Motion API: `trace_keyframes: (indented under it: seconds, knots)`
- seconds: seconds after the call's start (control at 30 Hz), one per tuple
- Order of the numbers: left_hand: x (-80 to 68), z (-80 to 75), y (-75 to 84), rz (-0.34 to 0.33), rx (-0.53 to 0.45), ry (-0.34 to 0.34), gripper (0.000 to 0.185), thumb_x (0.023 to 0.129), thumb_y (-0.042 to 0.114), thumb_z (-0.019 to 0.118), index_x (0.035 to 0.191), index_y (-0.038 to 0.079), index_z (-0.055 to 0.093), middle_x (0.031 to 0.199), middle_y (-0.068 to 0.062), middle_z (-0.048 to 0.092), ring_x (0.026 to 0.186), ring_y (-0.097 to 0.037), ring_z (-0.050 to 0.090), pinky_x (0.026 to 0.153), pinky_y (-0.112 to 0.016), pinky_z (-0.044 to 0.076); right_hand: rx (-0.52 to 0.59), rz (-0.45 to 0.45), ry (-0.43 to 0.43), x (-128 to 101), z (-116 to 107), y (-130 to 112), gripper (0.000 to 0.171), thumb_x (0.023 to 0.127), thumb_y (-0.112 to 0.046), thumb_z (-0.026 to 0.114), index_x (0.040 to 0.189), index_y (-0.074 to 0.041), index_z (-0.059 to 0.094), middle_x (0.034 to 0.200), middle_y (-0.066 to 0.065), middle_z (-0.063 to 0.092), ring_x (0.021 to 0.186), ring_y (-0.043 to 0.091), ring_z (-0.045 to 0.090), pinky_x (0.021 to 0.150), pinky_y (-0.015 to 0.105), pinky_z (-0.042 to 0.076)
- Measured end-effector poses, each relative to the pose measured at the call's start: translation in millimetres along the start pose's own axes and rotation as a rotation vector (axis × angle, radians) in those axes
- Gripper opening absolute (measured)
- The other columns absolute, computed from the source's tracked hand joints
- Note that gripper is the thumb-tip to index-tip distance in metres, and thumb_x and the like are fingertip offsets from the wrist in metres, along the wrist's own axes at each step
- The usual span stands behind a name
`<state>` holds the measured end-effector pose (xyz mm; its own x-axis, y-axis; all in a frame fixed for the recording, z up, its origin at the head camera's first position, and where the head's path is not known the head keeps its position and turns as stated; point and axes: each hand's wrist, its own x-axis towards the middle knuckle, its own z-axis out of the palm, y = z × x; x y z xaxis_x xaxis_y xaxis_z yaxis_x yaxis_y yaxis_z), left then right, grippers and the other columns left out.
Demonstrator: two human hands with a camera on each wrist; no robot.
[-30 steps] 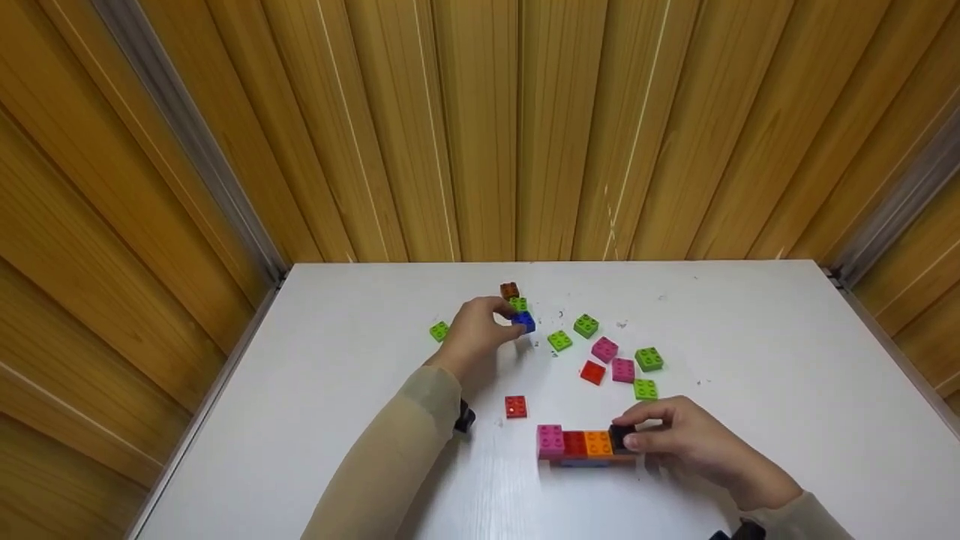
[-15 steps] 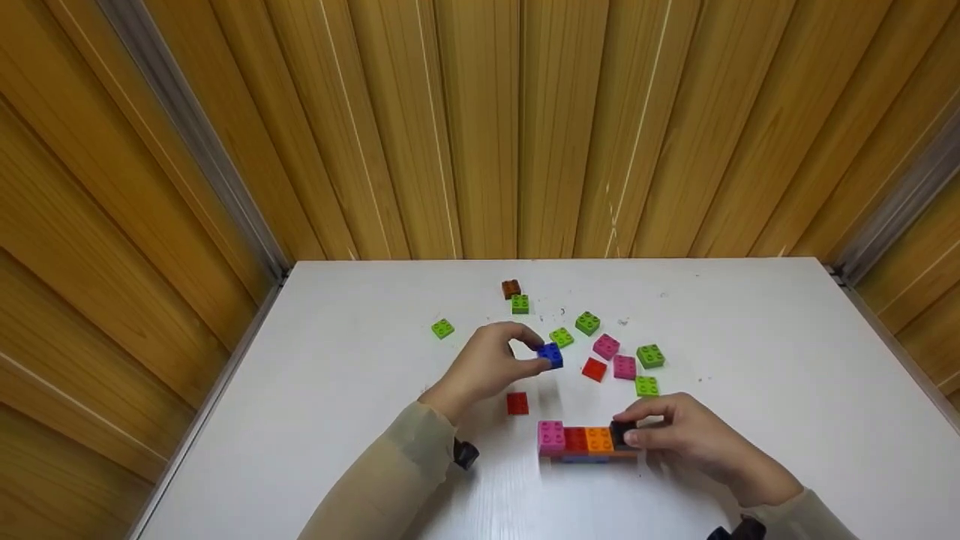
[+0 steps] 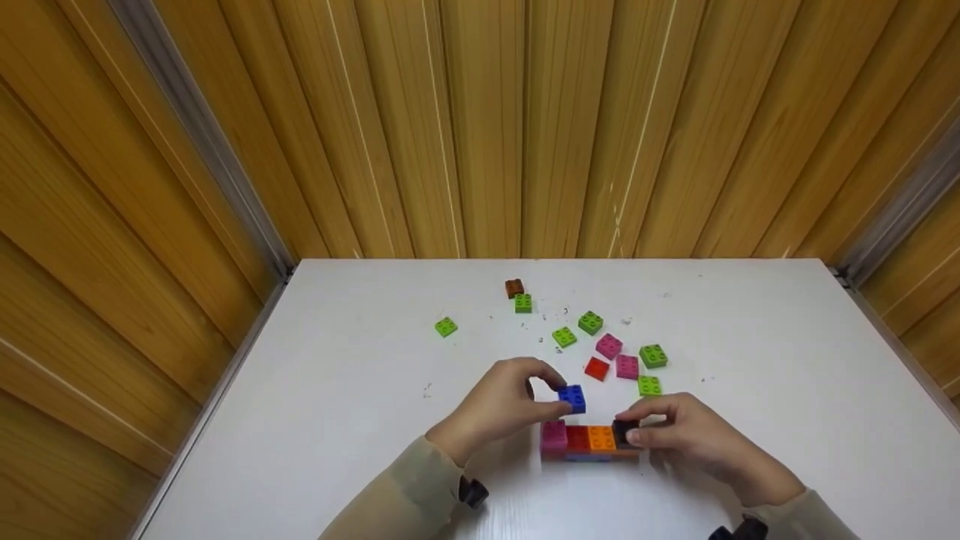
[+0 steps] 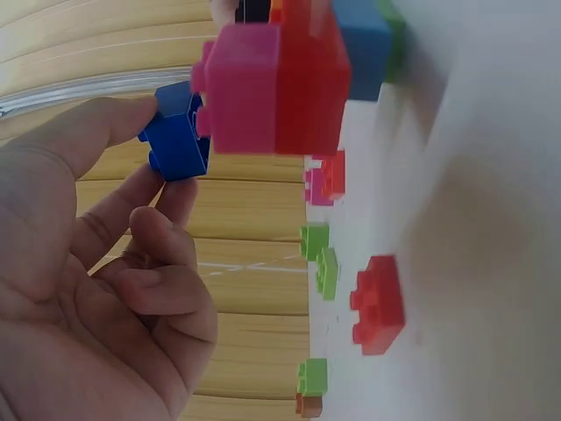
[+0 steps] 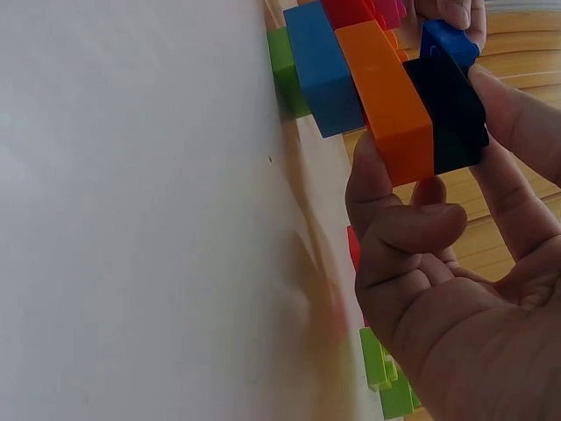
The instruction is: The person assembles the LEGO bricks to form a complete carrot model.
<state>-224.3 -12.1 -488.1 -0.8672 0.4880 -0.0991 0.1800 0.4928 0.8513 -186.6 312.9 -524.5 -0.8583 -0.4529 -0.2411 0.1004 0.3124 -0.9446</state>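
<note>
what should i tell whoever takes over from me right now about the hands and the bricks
Left hand: pinches a blue brick just above the pink end of the brick row, not yet pressed on.
Right hand: grips the black brick at the row's other end, steadying it on the white table.
Done: row built with pink, red, orange and black on top, blue and green layers beneath.
Left: seat the blue brick. Loose green, pink, red and brown bricks lie behind the row.
</note>
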Motion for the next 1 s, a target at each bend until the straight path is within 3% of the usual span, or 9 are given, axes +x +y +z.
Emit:
trace_keyframes:
  seconds: [0.3, 0.5, 0.73, 0.87, 1.0]
  knots:
    - [-10.9, 14.3, -3.5, 0.048, -0.020, -0.008, 0.021, 0.095, 0.037, 0.093, 0.114, 0.029, 0.085, 0.112, 0.013, 0.078, 0.091, -0.010, 0.060, 0.085, -0.024, 0.052, 0.039, -0.019, -0.006, 0.6, 1.0, 2.5, 0.036, 0.104, -0.013, 0.080, 0.136, 0.005, 0.077, 0.140, 0.012, 0.073, 0.106, 0.019, 0.072, 0.082, 0.026, 0.064]
    - [-14.8, 21.9, -7.1, 0.088, -0.024, -0.013, 0.022, 0.094, 0.033, 0.094, 0.113, 0.024, 0.086, 0.110, 0.014, 0.078, 0.098, -0.004, 0.061, 0.091, -0.024, 0.052, 0.040, 0.000, -0.002, -0.1, 0.3, 1.1, 0.037, 0.104, -0.013, 0.081, 0.135, 0.006, 0.076, 0.140, 0.006, 0.074, 0.105, 0.018, 0.073, 0.080, 0.026, 0.063]
    - [-15.3, 26.4, -12.2, 0.063, -0.062, -0.045, 0.023, 0.094, 0.027, 0.094, 0.114, 0.021, 0.086, 0.110, 0.013, 0.078, 0.099, -0.001, 0.067, 0.097, -0.021, 0.059, 0.030, -0.018, -0.003, -1.8, 0.8, -1.0, 0.033, 0.104, -0.014, 0.081, 0.133, 0.002, 0.079, 0.140, 0.010, 0.074, 0.103, 0.016, 0.071, 0.080, 0.025, 0.063]
    - [-15.9, 28.3, -12.9, 0.060, -0.060, -0.049, 0.021, 0.094, 0.027, 0.094, 0.112, 0.022, 0.084, 0.108, 0.013, 0.076, 0.095, -0.003, 0.065, 0.093, -0.020, 0.058, 0.031, -0.031, -0.002, -2.0, 1.1, -0.9, 0.033, 0.103, -0.013, 0.081, 0.133, 0.003, 0.079, 0.140, 0.011, 0.074, 0.095, 0.014, 0.073, 0.077, 0.025, 0.062]
    - [-16.7, 29.7, -13.0, 0.054, -0.066, -0.060, 0.018, 0.095, 0.025, 0.092, 0.110, 0.023, 0.081, 0.107, 0.013, 0.075, 0.093, -0.003, 0.065, 0.090, -0.019, 0.058, 0.032, -0.030, 0.002, -2.1, 1.7, -0.6, 0.032, 0.103, -0.013, 0.081, 0.132, 0.001, 0.079, 0.141, 0.012, 0.074, 0.098, 0.013, 0.072, 0.077, 0.025, 0.062]
